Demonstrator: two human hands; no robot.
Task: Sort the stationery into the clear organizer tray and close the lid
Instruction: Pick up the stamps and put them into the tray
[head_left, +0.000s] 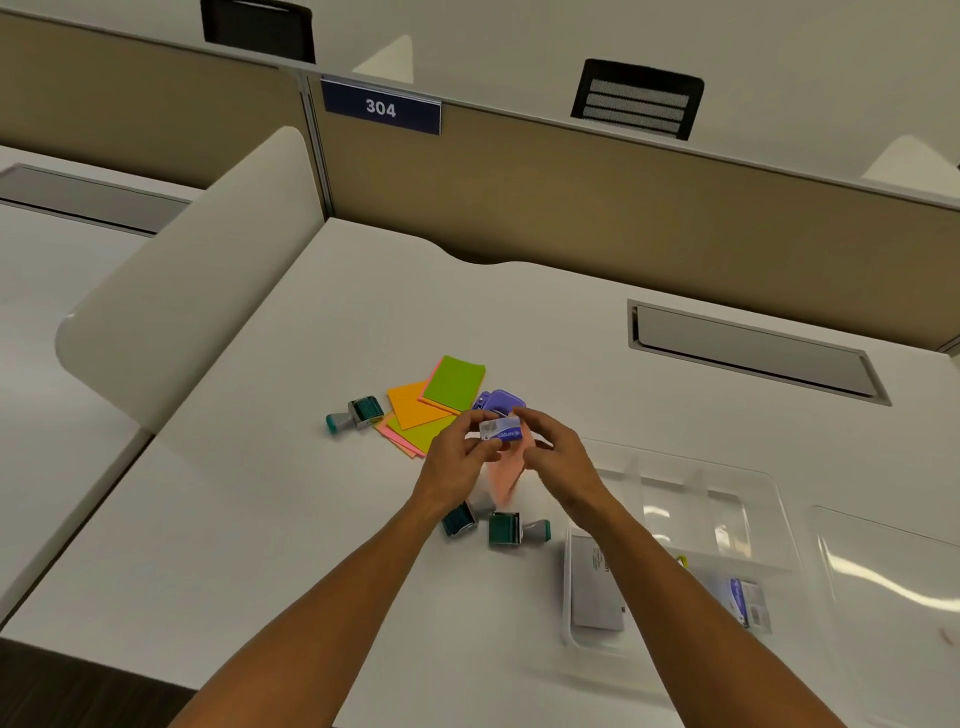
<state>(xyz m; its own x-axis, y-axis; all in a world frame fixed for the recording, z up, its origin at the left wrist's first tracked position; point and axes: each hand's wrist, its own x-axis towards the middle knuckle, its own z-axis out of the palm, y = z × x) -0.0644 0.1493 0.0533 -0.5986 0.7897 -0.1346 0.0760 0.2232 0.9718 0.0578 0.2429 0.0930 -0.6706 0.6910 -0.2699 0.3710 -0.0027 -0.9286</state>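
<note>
Early stage: both hands, left hand (457, 457) and right hand (553, 449), pinch a small staple box (501, 429) above the bench (260, 519); organizer tray (769, 483) holds few items, stamps (519, 529) and sticky notes (431, 405) unsorted, lid (893, 566) open.

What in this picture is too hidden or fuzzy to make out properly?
All in the head view:
- Small purple box: print blurred; fingers of left hand and right hand cover its ends.
- Purple item: partly hidden behind the box.
- Stamp: partly hidden under the left wrist.
- Clear organizer tray: right forearm crosses it; contents blurred.
- Lid: cut off by the right edge.
</note>
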